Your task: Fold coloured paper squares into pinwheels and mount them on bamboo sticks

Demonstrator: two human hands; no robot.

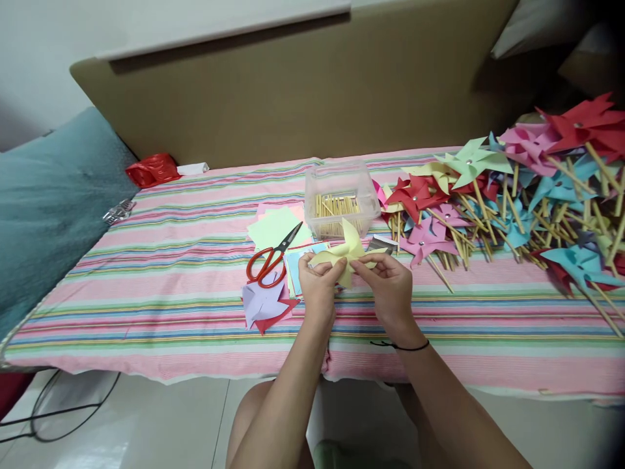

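Between my two hands is a pale yellow paper pinwheel (352, 242), its blades folded in toward the middle. My left hand (319, 280) pinches it from the left near the centre. From the right, my right hand (388, 283) grips it with thumb and fingers closed near the centre. Whether a pin or stick is at its middle I cannot tell. Just left of my left hand lie red-handled scissors (271, 260), partly over green paper sheets (276, 227). A purple cut paper piece (263, 301) rests below them on red paper (273, 319).
A clear plastic box (342, 172) holding several short sticks stands behind my hands. Finished pinwheels (469, 163) in many colours pile up at the right. A red plastic packet (153, 170) lies far left, beside a teal cushion (58, 208). The striped cloth (170, 312) ends at a front edge.
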